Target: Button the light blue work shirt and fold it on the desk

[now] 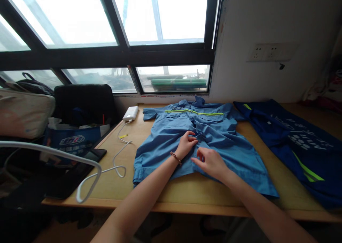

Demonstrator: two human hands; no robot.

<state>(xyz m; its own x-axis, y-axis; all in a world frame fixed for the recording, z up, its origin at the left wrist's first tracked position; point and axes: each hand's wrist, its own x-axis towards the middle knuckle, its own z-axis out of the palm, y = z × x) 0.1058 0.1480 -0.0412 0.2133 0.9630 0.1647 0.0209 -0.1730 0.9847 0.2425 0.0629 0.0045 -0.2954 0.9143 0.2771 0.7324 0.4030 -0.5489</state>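
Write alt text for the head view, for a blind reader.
A left hand and right hand rest fingertips on the front opening of a light blue shirt laid flat on a wooden table below a window. A dark blue garment lies to its right; a white power bank, cable and bags lie to its left.

Backlit by blown-out window [112,15]; interior dim, dark left corner. Soft shadows on tabletop [128,186]. Wide-angle bending at edges, slight softness at periphery, centre reasonably sharp.
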